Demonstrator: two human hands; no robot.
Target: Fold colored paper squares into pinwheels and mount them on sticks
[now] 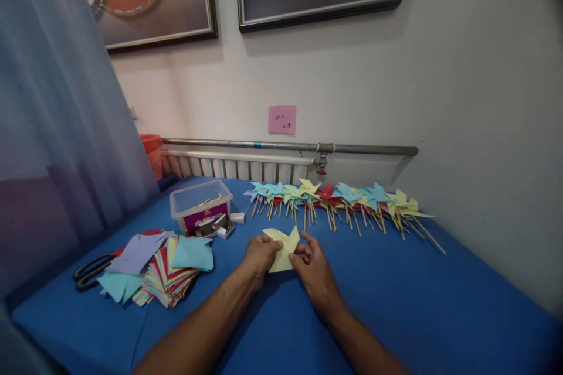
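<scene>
1. Yellow paper (284, 252) — a cut square with its corners partly folded up into points — lay on the blue table cover (417, 299), near the middle of the table and just in front of the person.
2. The left hand (259, 255) was curled over the paper's left edge, fingers bent and closed on it, the thumb side pressing the sheet.
3. The right hand (314, 266) gripped the paper's right edge, fingers pinched together at the sheet; both forearms reached in from the bottom of the view.
4. Beyond the hands, a long row of finished pinwheels (338, 199) — yellow, blue, red and lilac, each on a thin wooden stick — lay along the far edge of the table beside the wall.
5. To the left of the hands sat a clear plastic box (200, 208) with a purple label, holding sticks; small white packets (224, 227) lay just beside it.
6. Further left, a loose stack of coloured paper squares (162, 269) was spread on the cover, with lilac and turquoise sheets on top.
7. Black-handled scissors (90, 272) lay at the stack's left edge, partly under the papers.
8. A pink note (282, 119) was stuck on the wall above a grey pipe (285, 145), and an orange basket (152, 152) stood in the corner by the curtain (57, 129).
</scene>
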